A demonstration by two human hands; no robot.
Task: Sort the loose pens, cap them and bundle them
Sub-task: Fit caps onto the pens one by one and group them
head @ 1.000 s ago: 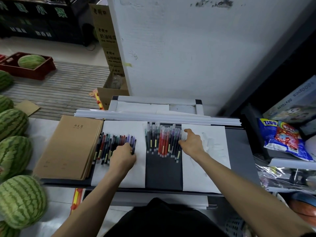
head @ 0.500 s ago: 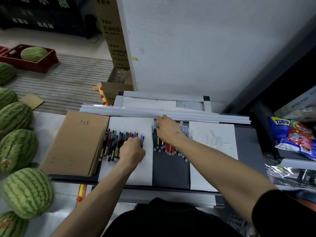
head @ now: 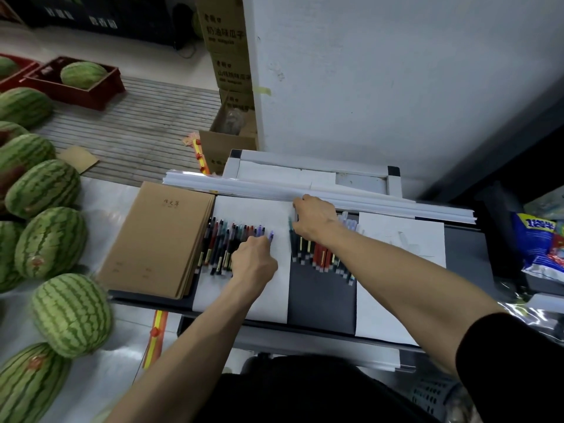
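Two rows of pens lie on the dark desk (head: 320, 300). The left row of pens (head: 224, 245) sits on a white sheet (head: 268, 297), with mixed dark, red, green and purple barrels. My left hand (head: 254, 261) rests at the row's right end, its fingers curled round a purple pen (head: 271, 236). The right row of pens (head: 320, 259) lies on the bare dark strip. My right hand (head: 314, 219) covers that row's upper left end, with fingers bent down onto the pen tops. Some clear caps (head: 349, 222) show just right of it.
A stack of brown notebooks (head: 158, 236) lies left of the pens. Long white paper strips (head: 366, 199) run along the desk's back edge. A second white sheet (head: 399, 270) lies at the right, with a snack bag (head: 537, 245) beyond it. Several watermelons (head: 50, 242) are at the left.
My right hand has moved from the right end of the right row to its upper left end. My left hand has stayed at the right end of the left row. The camera has moved closer.
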